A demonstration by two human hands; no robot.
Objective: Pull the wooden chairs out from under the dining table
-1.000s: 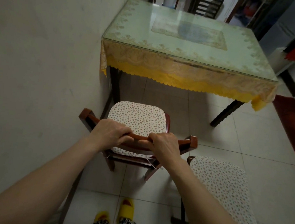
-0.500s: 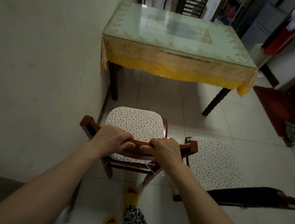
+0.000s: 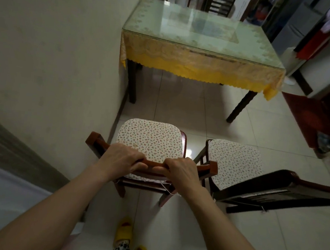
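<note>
A reddish wooden chair [image 3: 151,139] with a flowered seat cushion stands on the tiled floor, well clear of the dining table [image 3: 203,40], which has a glass top and a yellow lace cloth. My left hand [image 3: 121,157] and my right hand [image 3: 182,169] both grip the chair's top rail, side by side. A second, darker chair [image 3: 234,161] with the same kind of cushion stands just to the right, its backrest reaching toward the right edge of the view. The two chairs nearly touch.
A pale wall [image 3: 56,55] runs close along the left of the chair and table. A dark red mat [image 3: 316,118] lies at the right. More chairs and clutter stand behind the table. My feet in yellow slippers [image 3: 123,233] are on the tiles below.
The chair in my hands has come further back from the table along with me. The gap of bare floor between chair and table has grown, and more of the second chair shows.
</note>
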